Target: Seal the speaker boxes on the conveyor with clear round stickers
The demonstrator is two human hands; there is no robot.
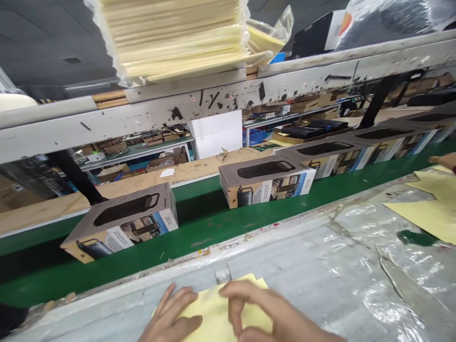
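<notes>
Yellow paper sheets [210,313] lie on the plastic-covered bench at the bottom of the view, their edges slightly out of line at the top. My left hand [173,316] rests on their left side with its fingers spread. Over the right part of the sheets is my right hand [274,313], its fingers bent into a loop with the thumb near a fingertip. Yellow paper shows through that loop. Whether anything thin is pinched there is hidden and slightly blurred.
Printed speaker boxes [269,178] stand in a row on the green conveyor [199,213], one box [124,223] at the left. More yellow sheets [423,204] lie at right, near another person's hand [443,160]. A shelf [213,97] overhead bears a wrapped yellow stack [178,42].
</notes>
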